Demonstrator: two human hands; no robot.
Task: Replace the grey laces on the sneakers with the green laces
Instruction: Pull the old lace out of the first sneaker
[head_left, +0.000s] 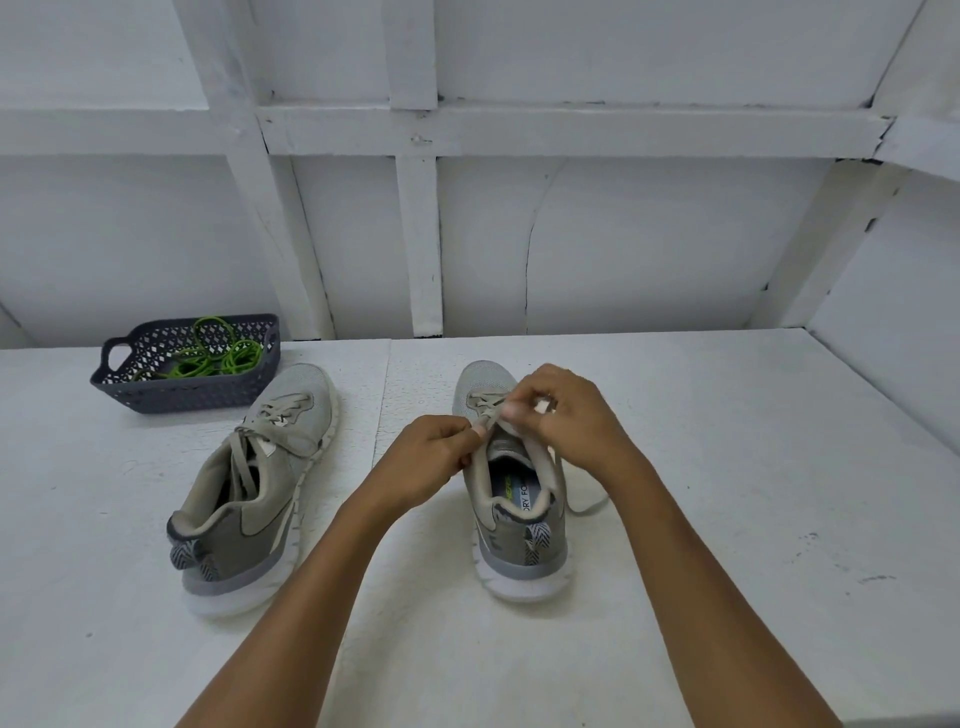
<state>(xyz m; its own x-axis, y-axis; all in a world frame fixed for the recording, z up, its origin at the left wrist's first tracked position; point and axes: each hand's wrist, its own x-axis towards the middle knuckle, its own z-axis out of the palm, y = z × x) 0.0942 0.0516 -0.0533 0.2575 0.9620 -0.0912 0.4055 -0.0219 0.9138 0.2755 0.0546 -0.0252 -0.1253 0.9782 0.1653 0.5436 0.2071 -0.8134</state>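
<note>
Both hands work over the near sneaker (511, 483), which stands heel toward the person with its toe pointing away. The left hand (428, 457) sits at the left of the tongue, fingers curled and thumb and forefinger pressed together on a strand of the grey lace (491, 413) at the middle eyelets. The right hand (569, 415) lies just beyond and to the right of it, over the upper eyelets, its fingertips closed on the same lace; whether it is pulling or only steadying cannot be told. Below the right hand a freed length of grey lace loops out onto the table (701, 467) beside the shoe, and the rows nearest the ankle look empty, while the rows toward the toe are still crossed. So, judging by that, unlacing of this shoe is under way but not finished. Well to the left of the left hand, the second sneaker (260, 493) leans on its side with its grey lace still threaded, loose at the top; it looks untouched. Farther off, beyond that shoe and up-left of both hands, a dark basket (187, 392) holds the green laces (213, 358) in a tangle, none yet in any eyelet. Nearly everything remains: finishing this removal, stripping the other shoe, and threading green into both.
</note>
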